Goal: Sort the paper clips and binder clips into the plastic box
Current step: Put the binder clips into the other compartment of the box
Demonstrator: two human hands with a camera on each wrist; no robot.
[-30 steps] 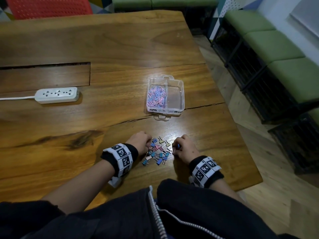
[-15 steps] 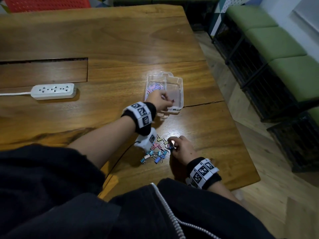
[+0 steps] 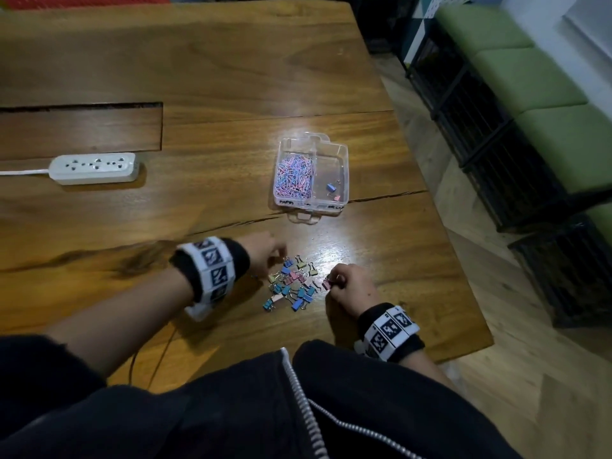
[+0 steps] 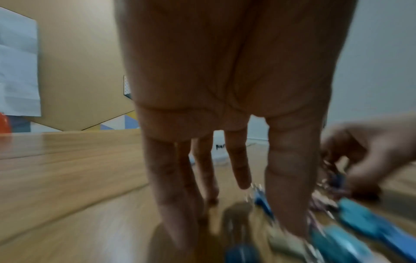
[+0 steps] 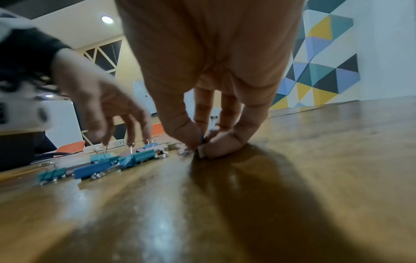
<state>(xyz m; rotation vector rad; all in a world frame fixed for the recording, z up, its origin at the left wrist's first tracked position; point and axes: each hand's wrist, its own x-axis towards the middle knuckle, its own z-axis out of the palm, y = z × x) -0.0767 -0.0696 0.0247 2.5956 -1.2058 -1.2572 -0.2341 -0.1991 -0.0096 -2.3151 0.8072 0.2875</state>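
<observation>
A clear plastic box [image 3: 344, 167] stands on the wooden table; its left compartment holds pink and blue paper clips [image 3: 294, 177], its right compartment a blue binder clip [image 3: 329, 187] and a pink one [image 3: 337, 197]. A pile of coloured binder clips [image 3: 291, 288] lies near me between both hands. My left hand [image 3: 280, 260] reaches down onto the pile's left side with straight fingers [image 4: 290, 178], holding nothing. My right hand [image 3: 331, 283] pinches a pink binder clip [image 3: 326, 285] at the pile's right edge, seen at table level between thumb and fingers [image 5: 178, 124].
A white power strip [image 3: 94, 167] lies far left beside a sunken panel [image 3: 79, 130] in the table. The table's right edge [image 3: 463, 260] runs close to my right wrist, with green benches [image 3: 530, 77] beyond it.
My left hand went from the pile to the box and has come back empty to the pile. Two binder clips now lie in the right compartment. My right hand stayed at the pile.
</observation>
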